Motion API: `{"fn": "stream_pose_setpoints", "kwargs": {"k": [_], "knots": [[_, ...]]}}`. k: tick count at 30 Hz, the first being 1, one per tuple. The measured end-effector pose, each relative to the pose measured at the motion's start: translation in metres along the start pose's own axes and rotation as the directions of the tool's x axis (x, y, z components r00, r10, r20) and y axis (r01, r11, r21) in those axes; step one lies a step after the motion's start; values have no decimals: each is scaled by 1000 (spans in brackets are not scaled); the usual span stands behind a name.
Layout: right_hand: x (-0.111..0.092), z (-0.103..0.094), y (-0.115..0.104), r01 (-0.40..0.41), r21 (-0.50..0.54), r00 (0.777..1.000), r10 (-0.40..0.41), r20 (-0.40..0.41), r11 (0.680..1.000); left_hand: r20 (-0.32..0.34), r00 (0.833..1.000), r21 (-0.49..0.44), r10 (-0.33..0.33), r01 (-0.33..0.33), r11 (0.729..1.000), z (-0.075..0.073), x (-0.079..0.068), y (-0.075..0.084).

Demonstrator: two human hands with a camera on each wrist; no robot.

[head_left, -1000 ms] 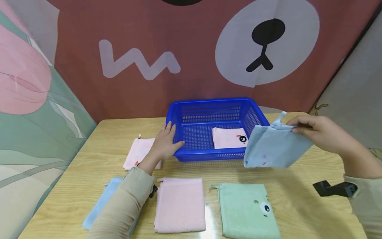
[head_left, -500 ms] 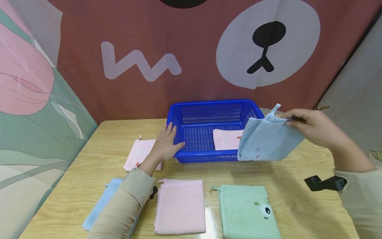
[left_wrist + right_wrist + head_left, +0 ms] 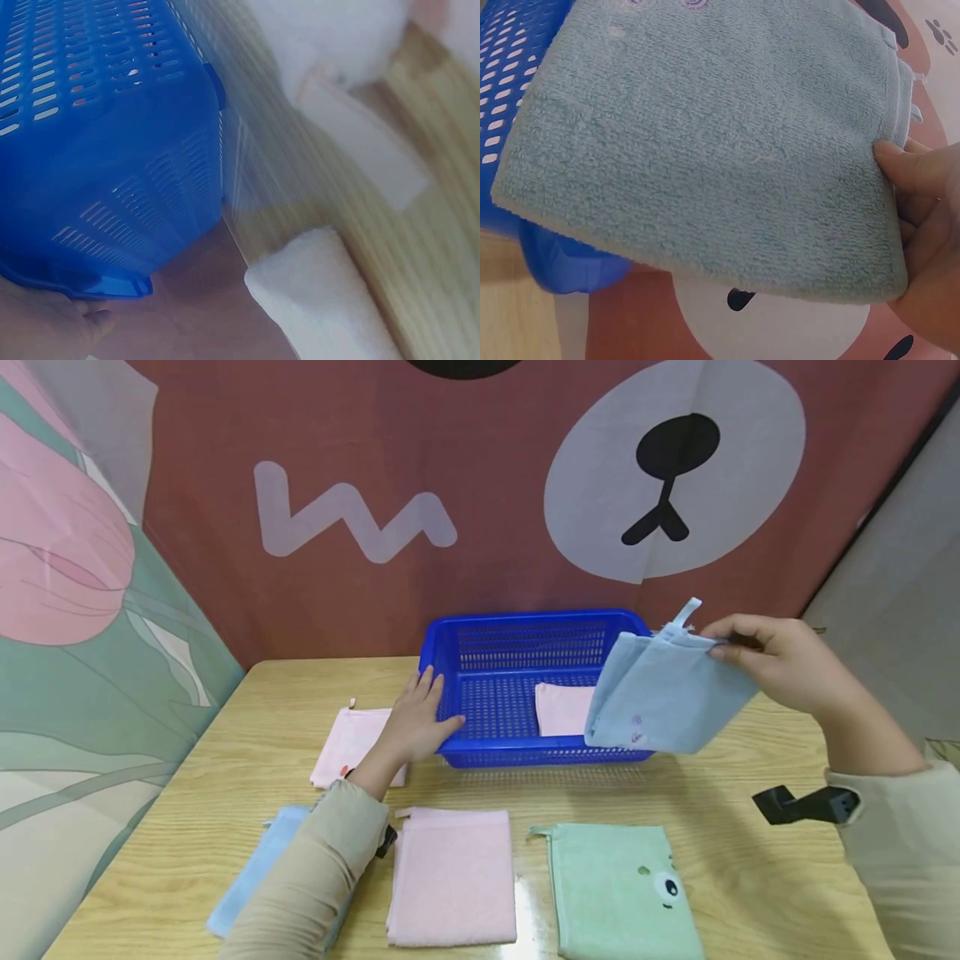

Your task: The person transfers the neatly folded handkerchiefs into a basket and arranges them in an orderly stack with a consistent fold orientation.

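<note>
My right hand pinches a folded light blue towel by its top edge, near the hanging loop. The towel hangs tilted over the right front corner of a blue plastic basket; in the right wrist view the towel fills most of the picture. Inside the basket a folded pink towel lies partly hidden behind the blue one. My left hand rests on the basket's left rim with its fingers spread. The left wrist view shows the basket from its side.
On the wooden table lie a small pink towel at left, a blue towel partly under my left sleeve, a larger pink towel and a green towel with an eye design. A printed cloth hangs behind.
My right hand has carried the light blue towel left and up, from beside the basket to over its right front corner, covering more of the pink towel inside. The left hand stays put.
</note>
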State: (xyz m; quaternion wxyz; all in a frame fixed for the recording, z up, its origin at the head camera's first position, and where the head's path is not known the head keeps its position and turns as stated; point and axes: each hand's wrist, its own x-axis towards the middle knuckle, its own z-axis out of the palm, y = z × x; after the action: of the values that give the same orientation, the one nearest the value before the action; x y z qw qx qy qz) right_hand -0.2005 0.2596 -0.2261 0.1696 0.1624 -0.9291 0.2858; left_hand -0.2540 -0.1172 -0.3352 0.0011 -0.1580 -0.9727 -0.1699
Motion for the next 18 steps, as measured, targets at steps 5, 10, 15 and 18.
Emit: {"fn": "stream_pose_setpoints", "kwargs": {"k": [5,10,15,18], "knots": [[6,-3,-3,-8,0,1000,8,-7,1000,-3,1000,3,7,-7,1000,1,1,0],[14,-6,-9,-14,-19,1000,14,2,1000,-6,1000,1,8,-8,1000,2,2,-1],[20,-3,-9,-26,-20,1000,26,3,999,5,1000,0,-1,1,1000,1,2,-1],[21,2,-7,-29,-17,1000,29,-3,999,12,1000,-5,1,0,1000,1,2,0]]}}
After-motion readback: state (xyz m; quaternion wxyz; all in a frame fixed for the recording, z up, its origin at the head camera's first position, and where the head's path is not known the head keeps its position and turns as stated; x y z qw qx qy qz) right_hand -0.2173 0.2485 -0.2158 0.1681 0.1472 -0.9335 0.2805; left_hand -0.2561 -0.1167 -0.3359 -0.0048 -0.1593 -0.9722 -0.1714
